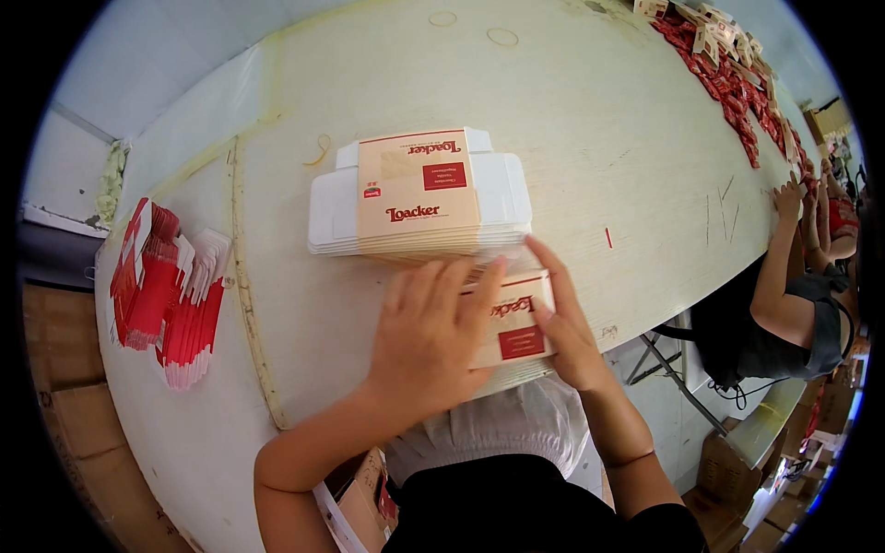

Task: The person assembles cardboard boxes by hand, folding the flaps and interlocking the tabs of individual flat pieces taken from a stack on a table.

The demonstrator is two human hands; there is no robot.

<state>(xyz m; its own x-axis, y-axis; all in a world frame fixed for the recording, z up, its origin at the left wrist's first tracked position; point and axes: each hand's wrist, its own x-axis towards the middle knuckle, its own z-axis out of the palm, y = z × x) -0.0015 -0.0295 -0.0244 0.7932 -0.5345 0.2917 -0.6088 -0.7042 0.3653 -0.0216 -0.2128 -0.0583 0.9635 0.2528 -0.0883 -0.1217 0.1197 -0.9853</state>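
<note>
At the table's near edge, a small cream carton (523, 345) with red print lies between my two hands. My left hand (429, 332) grips its left end, fingers reaching across the top and far side and covering much of that end. My right hand (573, 336) holds the right end, thumb on top and forefinger along the far corner. Just beyond my fingers lies a stack of flat, unfolded cartons (419, 189), cream in the middle with white flaps at the sides. The underside of the held carton is hidden.
Bundles of flat red-and-white cartons (189, 313) lie on the left of the pale table (590, 120). A rubber band (318, 149) sits beside the stack. Red packets (728, 92) with cream cartons are heaped at the far right. Another person's arm (784, 249) rests at the right edge.
</note>
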